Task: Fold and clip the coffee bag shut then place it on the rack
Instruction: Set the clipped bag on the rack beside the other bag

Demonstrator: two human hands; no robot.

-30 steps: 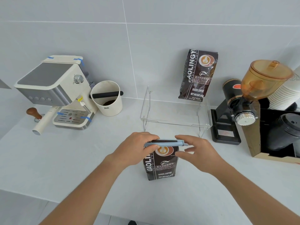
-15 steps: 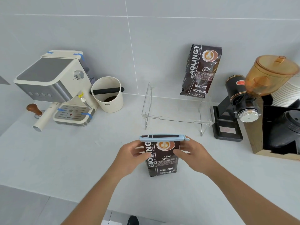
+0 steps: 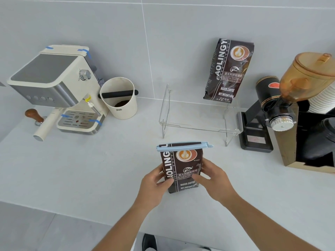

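Observation:
A dark brown coffee bag (image 3: 182, 167) stands upright on the white counter, its folded top held shut by a light blue clip (image 3: 183, 146) that spans the full width. My left hand (image 3: 154, 185) grips the bag's left side and my right hand (image 3: 213, 177) grips its right side, thumbs on the front. The clear acrylic rack (image 3: 201, 122) stands behind the bag, near the wall. A second coffee bag (image 3: 228, 69) rests on the rack's right end and leans against the wall.
A cream espresso machine (image 3: 54, 87) with a portafilter stands at the left, a cream knock box (image 3: 119, 98) beside it. A black grinder (image 3: 268, 109) with an amber hopper and a box of stacked cups sit at the right. The counter's front edge (image 3: 54, 211) runs just below my wrists.
My hands left the clip at the bag's top and slid down to grip the bag's sides. The clip stays closed across the folded top.

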